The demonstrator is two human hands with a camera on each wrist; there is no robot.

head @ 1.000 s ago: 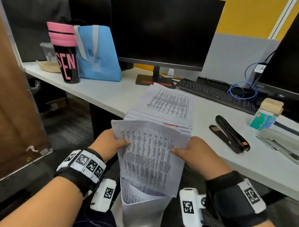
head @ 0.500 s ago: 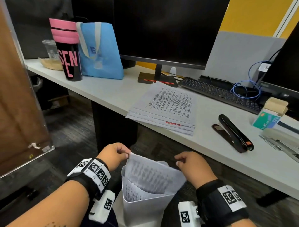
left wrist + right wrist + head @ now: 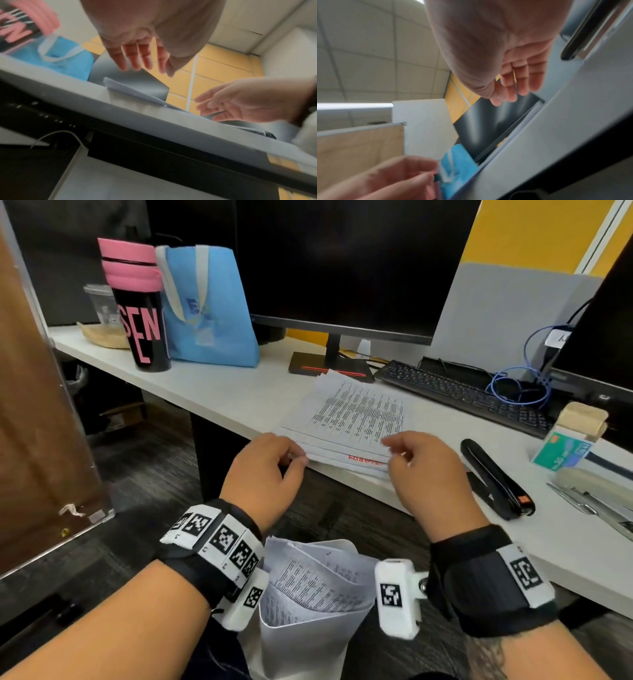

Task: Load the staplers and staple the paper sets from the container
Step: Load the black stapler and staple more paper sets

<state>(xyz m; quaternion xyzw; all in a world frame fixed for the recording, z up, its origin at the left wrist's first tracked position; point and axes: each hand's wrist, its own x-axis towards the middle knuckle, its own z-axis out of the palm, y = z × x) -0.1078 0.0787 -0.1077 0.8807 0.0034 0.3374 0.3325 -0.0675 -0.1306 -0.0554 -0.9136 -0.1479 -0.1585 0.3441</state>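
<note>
Both hands hover at the near edge of the paper stack (image 3: 356, 419) on the desk (image 3: 219, 395). The left hand (image 3: 267, 474) and the right hand (image 3: 424, 474) have loosely curled fingers and hold nothing. The white container (image 3: 301, 642) with papers stands below. The black stapler (image 3: 496, 477) lies to the right.

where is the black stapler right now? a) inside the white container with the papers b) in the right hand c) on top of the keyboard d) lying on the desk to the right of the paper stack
d: the black stapler lies on the desk, right of the paper stack, and the right hand beside it holds nothing.
</note>
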